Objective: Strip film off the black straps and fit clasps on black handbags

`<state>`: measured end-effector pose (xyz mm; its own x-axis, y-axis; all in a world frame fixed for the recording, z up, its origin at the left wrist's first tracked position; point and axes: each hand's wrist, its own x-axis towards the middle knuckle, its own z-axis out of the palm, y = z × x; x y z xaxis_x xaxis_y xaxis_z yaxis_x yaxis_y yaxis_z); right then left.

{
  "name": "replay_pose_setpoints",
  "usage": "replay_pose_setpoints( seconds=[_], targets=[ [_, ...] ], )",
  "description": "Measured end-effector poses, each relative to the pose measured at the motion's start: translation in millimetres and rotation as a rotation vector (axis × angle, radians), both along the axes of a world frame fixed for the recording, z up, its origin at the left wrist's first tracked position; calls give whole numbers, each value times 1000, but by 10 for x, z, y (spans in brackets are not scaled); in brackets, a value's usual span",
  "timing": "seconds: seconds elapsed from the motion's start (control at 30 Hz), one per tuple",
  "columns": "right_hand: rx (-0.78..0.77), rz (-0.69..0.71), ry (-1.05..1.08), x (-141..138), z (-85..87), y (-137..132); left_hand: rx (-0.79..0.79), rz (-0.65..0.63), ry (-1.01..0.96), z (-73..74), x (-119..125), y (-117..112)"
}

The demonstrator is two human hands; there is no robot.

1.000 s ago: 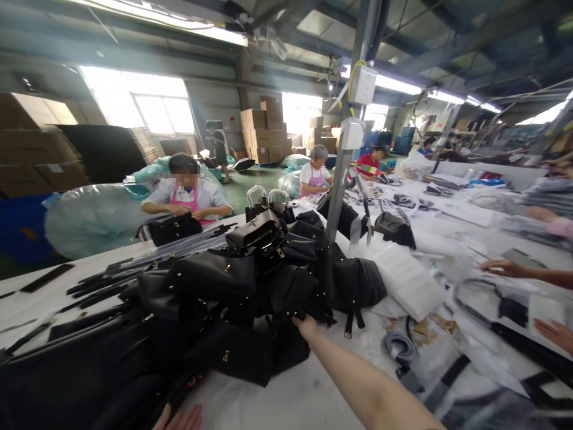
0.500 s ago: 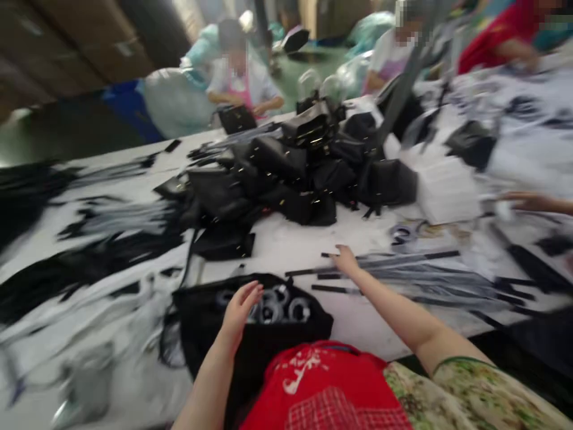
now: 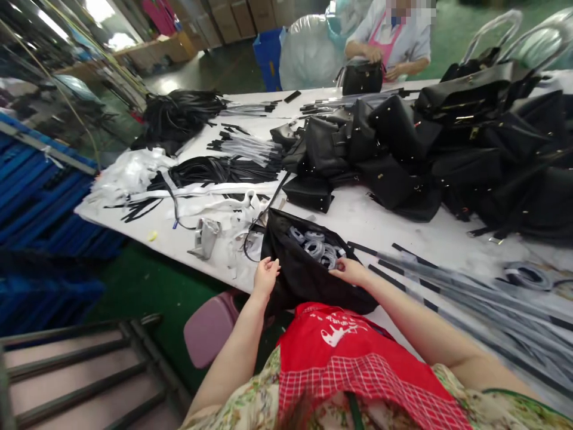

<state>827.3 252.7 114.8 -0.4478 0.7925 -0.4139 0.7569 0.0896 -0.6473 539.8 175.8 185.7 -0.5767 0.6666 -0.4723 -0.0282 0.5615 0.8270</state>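
An open black bag [image 3: 299, 278] lies at the near edge of the white table [image 3: 358, 218], right in front of me. Inside it are several grey rolled coils [image 3: 317, 246]. My left hand [image 3: 265, 275] is closed on the bag's left rim, fingers curled over the fabric. My right hand [image 3: 350, 270] grips the right rim, close to the coils. Long black straps in clear wrapping [image 3: 452, 285] lie just right of my right arm.
A big pile of black handbags [image 3: 403, 149] fills the table's middle and right. Black strap bundles [image 3: 215, 170] and white wrapping [image 3: 129, 176] lie left. A person in a pink apron [image 3: 391, 42] works opposite. A purple stool [image 3: 209, 327], blue crates [image 3: 36, 197] and a metal rack [image 3: 89, 370] stand at my left.
My view swung down and left. My right hand came back from the straps to the bag's rim, and my left hand closed on the bag's left edge.
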Motion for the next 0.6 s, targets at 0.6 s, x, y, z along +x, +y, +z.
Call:
replay_pose_setpoints(
  seconds=[0.6],
  targets=[
    [-112,87,83,-161,7,-87,-205,189,-461,-142,176,326]
  ],
)
